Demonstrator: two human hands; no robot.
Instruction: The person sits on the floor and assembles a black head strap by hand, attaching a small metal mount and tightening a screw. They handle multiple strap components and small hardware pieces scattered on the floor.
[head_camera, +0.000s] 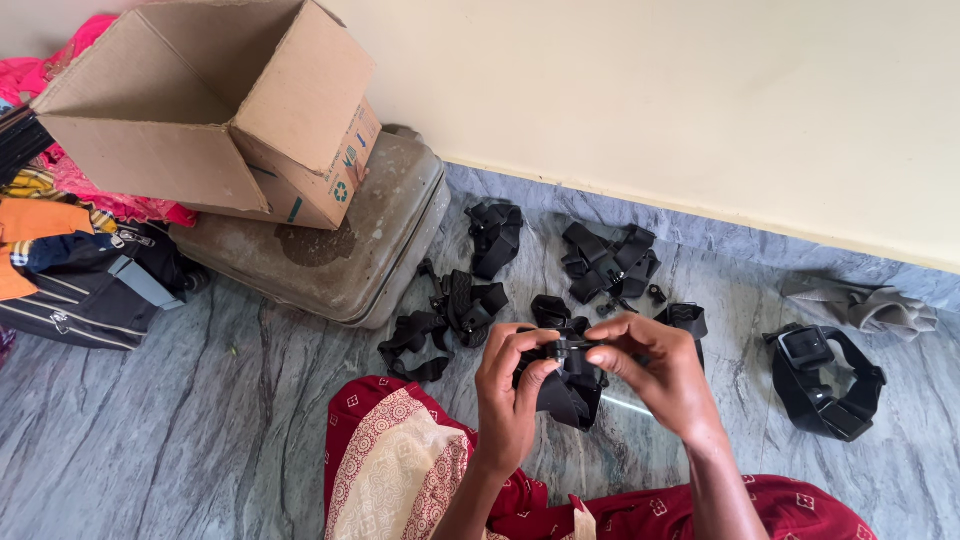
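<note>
Far left: we note a dark striped bag (85, 290) on the floor (200, 440) under bright cloth. Just right of it an open cardboard box (215, 110) sits tilted on a grey hard case (340, 240); the box interior we can see holds nothing.

Centre: loose black strap bundles (460, 300) lie on the floor beyond the hands, more of them (608, 262) nearer the wall.

Our left hand (512, 385) and right hand (660, 372) meet above the lap. Both pinch a black strap piece with a buckle (568, 372), fingertips pressed together on the small buckle at its top. The buckle's long axis runs left to right between the hands; the strap hangs downward below them. Both hands are equally near.

Right: a larger black strap assembly (822, 380) lies well apart, a grey cloth (865, 303) beyond it.
</note>
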